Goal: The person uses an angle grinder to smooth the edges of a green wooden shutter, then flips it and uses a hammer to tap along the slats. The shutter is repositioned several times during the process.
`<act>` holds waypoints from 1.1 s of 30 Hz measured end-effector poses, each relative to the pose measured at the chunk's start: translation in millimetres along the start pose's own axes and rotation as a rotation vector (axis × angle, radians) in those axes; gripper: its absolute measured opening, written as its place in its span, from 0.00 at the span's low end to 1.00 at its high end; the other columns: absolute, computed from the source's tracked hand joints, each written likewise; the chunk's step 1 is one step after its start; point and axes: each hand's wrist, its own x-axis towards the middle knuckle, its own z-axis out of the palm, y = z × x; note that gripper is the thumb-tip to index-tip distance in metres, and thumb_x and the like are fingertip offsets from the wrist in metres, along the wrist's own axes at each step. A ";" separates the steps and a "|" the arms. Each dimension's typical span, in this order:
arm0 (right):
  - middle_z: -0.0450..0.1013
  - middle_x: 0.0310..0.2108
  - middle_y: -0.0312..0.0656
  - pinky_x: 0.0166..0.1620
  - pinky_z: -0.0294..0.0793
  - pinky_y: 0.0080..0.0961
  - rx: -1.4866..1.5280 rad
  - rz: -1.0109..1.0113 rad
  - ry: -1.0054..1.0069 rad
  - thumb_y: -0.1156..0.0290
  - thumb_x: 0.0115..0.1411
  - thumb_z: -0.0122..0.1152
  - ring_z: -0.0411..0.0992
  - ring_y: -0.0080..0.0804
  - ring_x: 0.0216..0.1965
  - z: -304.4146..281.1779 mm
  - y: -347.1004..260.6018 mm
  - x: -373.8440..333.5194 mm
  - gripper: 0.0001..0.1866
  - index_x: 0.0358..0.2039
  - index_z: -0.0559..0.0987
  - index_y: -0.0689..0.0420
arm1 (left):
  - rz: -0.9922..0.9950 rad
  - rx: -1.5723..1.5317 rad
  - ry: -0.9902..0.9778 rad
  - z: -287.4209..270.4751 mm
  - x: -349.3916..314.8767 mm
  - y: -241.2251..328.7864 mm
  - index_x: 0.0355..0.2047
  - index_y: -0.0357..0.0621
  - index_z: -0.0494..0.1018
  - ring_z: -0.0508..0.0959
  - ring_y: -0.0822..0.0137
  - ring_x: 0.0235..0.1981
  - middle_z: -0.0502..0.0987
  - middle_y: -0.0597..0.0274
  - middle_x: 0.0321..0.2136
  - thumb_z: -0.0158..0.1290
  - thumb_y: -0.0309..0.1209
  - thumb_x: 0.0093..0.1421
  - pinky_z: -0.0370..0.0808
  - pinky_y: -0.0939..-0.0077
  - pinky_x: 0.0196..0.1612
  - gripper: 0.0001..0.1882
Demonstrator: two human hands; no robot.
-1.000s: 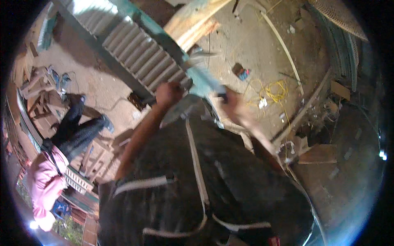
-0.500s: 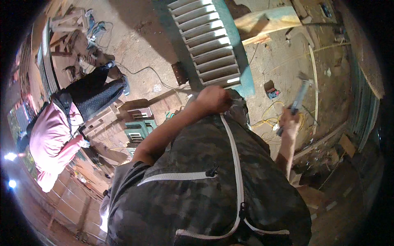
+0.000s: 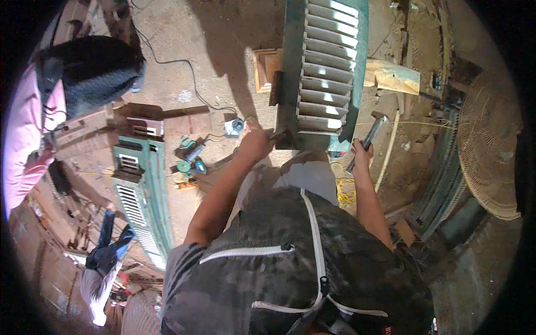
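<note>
My right hand (image 3: 362,157) is wrapped round the handle of a hammer (image 3: 371,135), its metal head up and to the right. A green louvred shutter (image 3: 293,67) with pale slats lies in front of me, to the left of the hammer. My left hand (image 3: 257,143) is closed beside the shutter's near left corner. A short dark piece shows at its fingers against that corner; what the hand grips is too unclear to name.
Power tools (image 3: 196,159) and a corded tool (image 3: 237,126) lie on the ground at left, near more green shutters (image 3: 152,190). A plank (image 3: 391,77) sticks out right of the shutter. Yellow cord (image 3: 346,192) is coiled by my right leg. Two people are at left; a woven basket (image 3: 488,145) is at right.
My left hand has moved from in front of my body to the shutter's near left corner. The hammer in my right hand has come closer to the shutter. The view has shifted.
</note>
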 end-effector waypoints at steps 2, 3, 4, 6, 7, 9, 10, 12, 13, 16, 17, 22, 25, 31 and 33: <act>0.73 0.31 0.31 0.38 0.72 0.27 0.064 0.058 0.068 0.65 0.63 0.71 0.72 0.25 0.33 -1.5 15.0 19.6 0.13 0.39 0.73 0.52 | 0.036 -0.094 -0.034 19.6 2.9 -2.3 0.41 0.38 0.80 0.83 0.40 0.37 0.82 0.40 0.30 0.58 0.47 0.63 0.78 0.46 0.42 0.22; 0.75 0.32 0.31 0.38 0.72 0.27 0.014 0.049 0.015 0.63 0.65 0.68 0.73 0.26 0.32 -7.8 21.2 28.7 0.11 0.41 0.76 0.52 | 0.055 -0.070 -0.047 24.7 4.5 -3.6 0.52 0.47 0.79 0.83 0.40 0.38 0.82 0.39 0.33 0.56 0.47 0.65 0.79 0.46 0.42 0.22; 0.76 0.34 0.31 0.39 0.73 0.28 0.053 0.061 0.005 0.62 0.66 0.67 0.73 0.27 0.33 -4.7 21.3 29.3 0.11 0.43 0.77 0.52 | 0.044 -0.120 -0.067 25.5 4.0 -5.2 0.51 0.46 0.79 0.83 0.40 0.38 0.82 0.39 0.33 0.56 0.47 0.65 0.79 0.46 0.43 0.22; 0.78 0.37 0.33 0.40 0.73 0.28 0.130 0.069 -0.027 0.61 0.68 0.65 0.74 0.28 0.34 13.1 20.3 27.3 0.12 0.46 0.78 0.52 | 0.029 -0.227 -0.088 22.1 5.6 -9.4 0.50 0.44 0.79 0.83 0.40 0.39 0.83 0.40 0.33 0.56 0.47 0.65 0.78 0.46 0.44 0.22; 0.79 0.40 0.34 0.43 0.75 0.30 0.148 0.133 -0.002 0.59 0.69 0.63 0.75 0.30 0.37 13.6 20.0 28.4 0.14 0.49 0.78 0.53 | 0.021 -0.228 -0.097 13.1 2.0 -3.8 0.47 0.42 0.79 0.83 0.40 0.39 0.82 0.40 0.33 0.56 0.47 0.64 0.78 0.46 0.44 0.22; 0.79 0.43 0.36 0.47 0.77 0.32 0.169 0.193 -0.036 0.57 0.70 0.61 0.77 0.33 0.42 20.7 17.3 25.4 0.18 0.53 0.78 0.54 | 0.004 -0.339 -0.092 28.8 6.7 -12.6 0.47 0.42 0.79 0.83 0.40 0.39 0.82 0.40 0.34 0.57 0.47 0.63 0.78 0.46 0.44 0.22; 0.79 0.44 0.37 0.49 0.77 0.33 0.170 0.195 -0.079 0.56 0.70 0.61 0.77 0.34 0.44 21.1 15.3 18.4 0.19 0.54 0.78 0.54 | -0.004 -0.394 -0.100 36.0 5.4 -15.6 0.47 0.42 0.79 0.82 0.39 0.39 0.82 0.41 0.34 0.57 0.47 0.63 0.78 0.46 0.44 0.22; 0.79 0.45 0.37 0.50 0.78 0.35 0.127 0.163 -0.121 0.54 0.70 0.61 0.78 0.35 0.45 18.0 12.4 15.0 0.20 0.54 0.77 0.55 | -0.009 -0.482 -0.080 34.6 1.0 -13.3 0.48 0.41 0.78 0.82 0.39 0.38 0.82 0.40 0.34 0.58 0.45 0.62 0.78 0.45 0.43 0.22; 0.80 0.45 0.38 0.51 0.78 0.35 0.111 0.149 -0.125 0.53 0.70 0.60 0.78 0.36 0.46 11.3 9.8 7.9 0.21 0.54 0.77 0.55 | 0.006 -0.525 -0.074 40.0 0.0 -12.3 0.49 0.41 0.77 0.82 0.39 0.38 0.82 0.40 0.34 0.58 0.45 0.62 0.78 0.45 0.43 0.22; 0.79 0.47 0.38 0.51 0.78 0.36 0.036 0.213 -0.133 0.50 0.71 0.58 0.78 0.38 0.47 12.7 5.5 11.0 0.23 0.56 0.77 0.54 | 0.067 -0.604 -0.015 51.1 -2.6 -21.7 0.55 0.40 0.72 0.83 0.41 0.39 0.81 0.42 0.38 0.59 0.43 0.61 0.79 0.46 0.42 0.27; 0.79 0.48 0.40 0.53 0.77 0.39 0.026 0.212 -0.120 0.50 0.71 0.58 0.77 0.40 0.48 14.3 4.9 10.7 0.24 0.56 0.76 0.55 | 0.068 -0.617 -0.001 56.0 -2.4 -22.4 0.56 0.40 0.71 0.83 0.41 0.39 0.81 0.43 0.40 0.60 0.43 0.61 0.79 0.47 0.42 0.28; 0.76 0.53 0.46 0.58 0.74 0.48 -0.050 0.176 -0.106 0.45 0.72 0.53 0.75 0.49 0.53 13.9 5.2 10.2 0.29 0.59 0.73 0.57 | 0.097 -0.721 -0.037 64.3 -3.3 -28.5 0.60 0.38 0.67 0.82 0.46 0.42 0.79 0.48 0.46 0.62 0.41 0.59 0.81 0.51 0.40 0.33; 0.77 0.53 0.45 0.57 0.75 0.47 -0.148 0.188 -0.018 0.44 0.74 0.46 0.76 0.47 0.53 25.9 -1.6 0.3 0.30 0.59 0.73 0.57 | 0.121 -0.770 -0.012 69.2 -0.4 -32.4 0.60 0.38 0.68 0.82 0.48 0.41 0.78 0.50 0.45 0.63 0.41 0.57 0.81 0.53 0.39 0.33; 0.79 0.44 0.42 0.46 0.80 0.41 -0.169 0.259 0.007 0.44 0.73 0.48 0.79 0.43 0.44 21.1 -6.6 3.4 0.27 0.54 0.75 0.55 | 0.164 -0.855 0.042 80.0 4.6 -36.7 0.60 0.38 0.70 0.83 0.48 0.37 0.79 0.51 0.42 0.65 0.42 0.54 0.81 0.54 0.36 0.36; 0.80 0.42 0.43 0.45 0.80 0.39 -0.165 0.237 0.032 0.45 0.73 0.48 0.79 0.43 0.42 28.8 -7.3 -1.1 0.25 0.52 0.76 0.54 | 0.181 -0.861 0.072 83.0 4.7 -37.0 0.60 0.38 0.70 0.83 0.48 0.36 0.79 0.51 0.43 0.66 0.41 0.53 0.80 0.54 0.36 0.36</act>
